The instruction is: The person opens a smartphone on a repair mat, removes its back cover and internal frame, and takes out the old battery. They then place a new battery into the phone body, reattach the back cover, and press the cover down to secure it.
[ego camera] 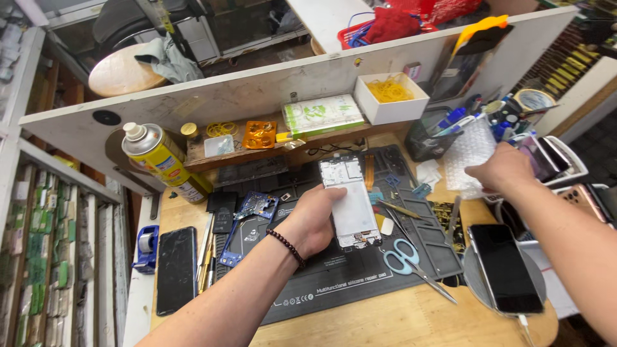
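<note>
Mid-frame, my left hand [315, 218] grips the opened phone frame [350, 202] flat above the repair mat [360, 276]; right hand [504, 168], upper right, pinches bubble wrap [469, 151] for padding, I judge.

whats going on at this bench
A person stands over a cluttered repair bench. Their left hand holds an opened phone frame above a dark work mat. Their right hand grips a piece of bubble wrap off to the side. Scissors lie on the mat.
</note>
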`<state>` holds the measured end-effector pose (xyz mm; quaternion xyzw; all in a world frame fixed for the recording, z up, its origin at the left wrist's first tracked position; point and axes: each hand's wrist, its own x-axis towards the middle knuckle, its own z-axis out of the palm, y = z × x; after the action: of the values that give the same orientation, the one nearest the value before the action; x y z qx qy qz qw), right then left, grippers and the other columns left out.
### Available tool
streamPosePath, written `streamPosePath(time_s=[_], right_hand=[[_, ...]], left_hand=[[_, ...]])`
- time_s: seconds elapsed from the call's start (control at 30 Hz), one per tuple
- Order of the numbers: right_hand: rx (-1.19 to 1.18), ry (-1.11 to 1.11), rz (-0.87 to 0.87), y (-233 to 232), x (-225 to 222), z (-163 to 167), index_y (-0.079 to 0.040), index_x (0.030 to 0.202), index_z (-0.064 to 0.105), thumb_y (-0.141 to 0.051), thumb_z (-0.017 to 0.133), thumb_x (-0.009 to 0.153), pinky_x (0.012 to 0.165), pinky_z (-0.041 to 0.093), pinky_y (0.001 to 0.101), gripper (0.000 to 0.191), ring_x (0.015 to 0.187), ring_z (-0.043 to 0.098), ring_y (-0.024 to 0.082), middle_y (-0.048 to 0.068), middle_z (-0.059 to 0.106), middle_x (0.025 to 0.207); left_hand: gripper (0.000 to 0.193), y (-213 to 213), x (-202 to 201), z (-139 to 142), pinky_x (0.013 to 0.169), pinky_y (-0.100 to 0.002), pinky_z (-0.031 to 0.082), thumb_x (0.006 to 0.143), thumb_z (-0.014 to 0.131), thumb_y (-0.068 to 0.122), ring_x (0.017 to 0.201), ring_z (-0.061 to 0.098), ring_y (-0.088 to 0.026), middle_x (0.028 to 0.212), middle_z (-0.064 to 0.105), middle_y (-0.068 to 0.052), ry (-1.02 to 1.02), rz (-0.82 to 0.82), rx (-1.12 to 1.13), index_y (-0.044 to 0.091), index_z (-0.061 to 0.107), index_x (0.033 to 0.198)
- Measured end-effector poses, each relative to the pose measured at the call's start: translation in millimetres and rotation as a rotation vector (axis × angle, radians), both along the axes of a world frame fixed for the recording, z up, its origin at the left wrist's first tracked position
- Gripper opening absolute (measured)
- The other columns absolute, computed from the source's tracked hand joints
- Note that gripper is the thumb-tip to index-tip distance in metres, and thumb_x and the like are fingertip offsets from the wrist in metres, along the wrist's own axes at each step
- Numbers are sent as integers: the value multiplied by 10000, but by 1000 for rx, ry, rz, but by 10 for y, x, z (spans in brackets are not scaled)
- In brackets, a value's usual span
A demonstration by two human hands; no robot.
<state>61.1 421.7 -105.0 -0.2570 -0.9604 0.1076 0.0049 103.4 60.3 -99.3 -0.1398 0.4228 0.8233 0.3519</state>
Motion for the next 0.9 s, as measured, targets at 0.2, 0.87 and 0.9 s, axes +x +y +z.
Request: streamPosePath(time_s=[0.2,0.87,0.9], right_hand=[[133,24,98,61,-206,-133,82,1264,605,-337,933,677,927,554,485,792,1069,686,459,329,709,1129],[-846,-371,474,-2106,92,576,-42,1056,728,-243,714,917,597,502,282,245,664,594,121,47,705,829],[-965,-373,446,-2261,113,504,-42,1085,716,-217,691,922,579,489,294,240,652,581,137,57,685,822]], left_hand=[[341,-207,-110,57,1014,-535,549,1003,471,88,1158,679,-327,1301,671,-172,71,-7,2,-1,559,1321],[220,-1375,-271,203,734,-285,543,959,722,186,880,654,-121,1011,717,-7,238,-190,-131,97,674,1155],[230,-1415,-263,224,741,-284,555,949,722,186,887,661,-122,1011,721,-8,232,-176,-138,95,675,1155]])
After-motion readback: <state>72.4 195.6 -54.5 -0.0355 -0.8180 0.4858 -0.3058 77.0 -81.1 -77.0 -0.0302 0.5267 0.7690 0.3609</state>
